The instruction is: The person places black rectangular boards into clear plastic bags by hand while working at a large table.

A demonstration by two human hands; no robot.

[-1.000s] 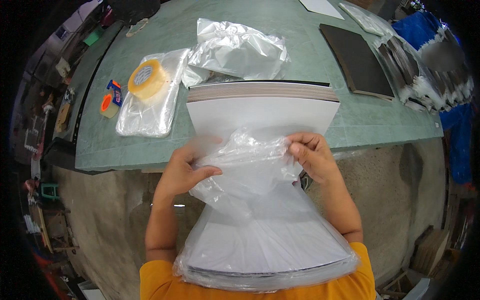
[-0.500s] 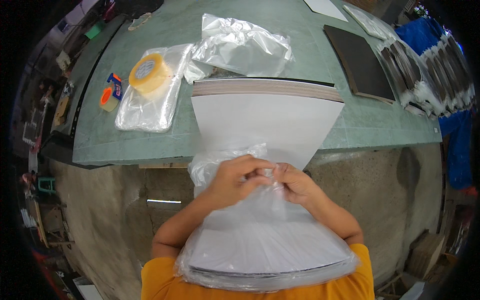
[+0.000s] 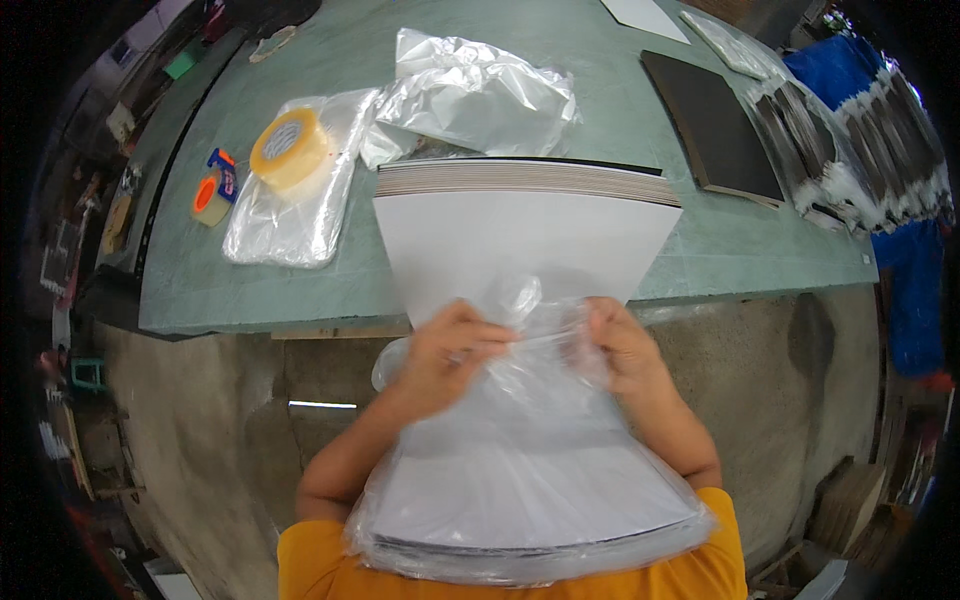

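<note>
A clear plastic bag (image 3: pixel 530 460) wraps the near end of a thick stack of white sheets (image 3: pixel 520 225), which rests against my body and reaches over the table's front edge. The stack's far end, with layered edges and a black bottom sheet, sticks out of the bag. My left hand (image 3: pixel 450 352) pinches the bag's loose film at the left of its mouth. My right hand (image 3: pixel 618 345) grips the film at the right, a little apart from the left. Film bunches up between the two hands. Some fingers are blurred.
On the green table (image 3: pixel 330 300) lie a stack of flat plastic bags (image 3: pixel 290 225), a big tape roll (image 3: pixel 285 150), a tape dispenser (image 3: pixel 212 190) and crumpled clear film (image 3: pixel 480 95). To the right are a dark board stack (image 3: pixel 710 125) and bagged dark bundles (image 3: pixel 850 145).
My hands have moved apart from nearly touching, the right going right and slightly up. The film between them is now spread wider. The view has shifted slightly.
</note>
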